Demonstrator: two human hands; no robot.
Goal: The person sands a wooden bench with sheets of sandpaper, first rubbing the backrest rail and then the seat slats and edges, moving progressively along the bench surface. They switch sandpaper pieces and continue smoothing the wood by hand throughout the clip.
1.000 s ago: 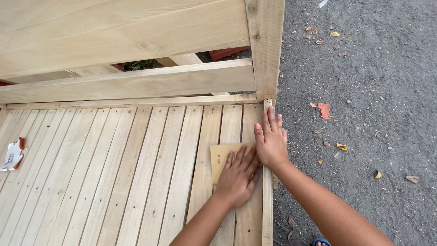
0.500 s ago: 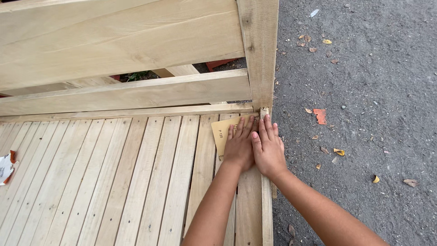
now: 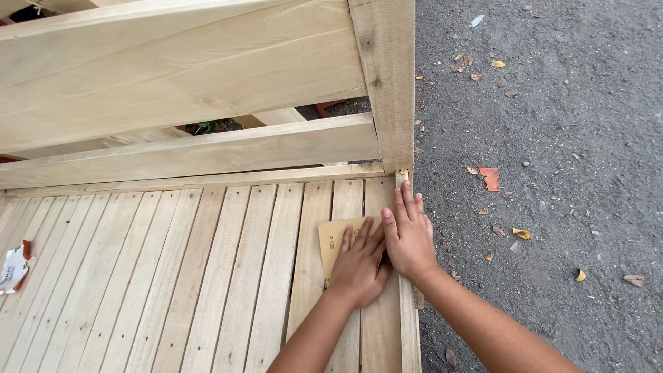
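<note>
A tan sheet of sandpaper (image 3: 333,238) lies flat on the pale wooden slats (image 3: 207,276) of a bench-like seat, near its right edge. My left hand (image 3: 359,266) presses down on the sandpaper with fingers spread. My right hand (image 3: 409,231) lies flat beside it on the outermost slat and side rail (image 3: 407,324), its thumb overlapping my left hand's fingers. Both hands sit just below the upright corner post (image 3: 384,76).
Wide backrest boards (image 3: 179,83) rise behind the seat. A crumpled white and red wrapper (image 3: 14,266) lies on the slats at far left. To the right is grey gravel ground (image 3: 552,173) with dry leaves and an orange scrap (image 3: 489,177).
Both hands slid with the sandpaper up toward the corner post, then came back down the slats a little; the view shifted slightly.
</note>
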